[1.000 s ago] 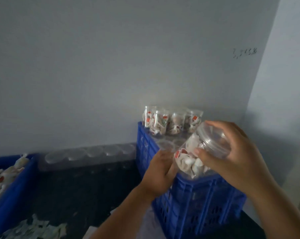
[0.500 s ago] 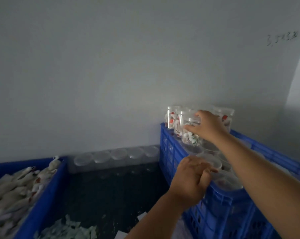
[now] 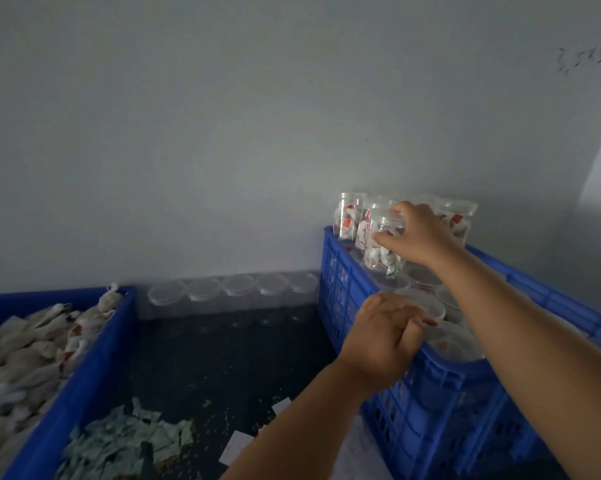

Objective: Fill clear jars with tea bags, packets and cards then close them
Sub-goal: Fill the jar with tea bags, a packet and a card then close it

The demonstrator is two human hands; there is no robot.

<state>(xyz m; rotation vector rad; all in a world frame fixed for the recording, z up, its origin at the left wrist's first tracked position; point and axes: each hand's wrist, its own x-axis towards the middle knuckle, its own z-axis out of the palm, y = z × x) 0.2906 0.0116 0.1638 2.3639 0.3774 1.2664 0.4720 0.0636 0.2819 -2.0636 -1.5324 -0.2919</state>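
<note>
Clear plastic, the jar (image 3: 384,249) is packed with white tea bags and red-marked packets and has its lid (image 3: 385,216) on. It stands upright at the back left of a blue crate (image 3: 430,393), just in front of other filled jars (image 3: 347,216) lined against the wall (image 3: 223,133). The right hand (image 3: 420,237) grips it from the right, fingers over the lid and thumb on the side wall. Its base is at the level of the lids on a lower layer of jars (image 3: 427,301) in the crate; whether it rests on them cannot be told.

The left hand (image 3: 384,336) is at the crate's near left rim, fingers curled under the thumb. Whether it holds anything cannot be told.

Left of the crate, a row of empty jars (image 3: 233,289) with lids on lines the foot of the wall on the dark bench (image 3: 223,358). A second blue crate (image 3: 84,362) on the far left is heaped with loose tea bags (image 3: 22,348). In front lies a pile of pale green packets (image 3: 119,441), with white cards (image 3: 235,452) near the left forearm.
</note>
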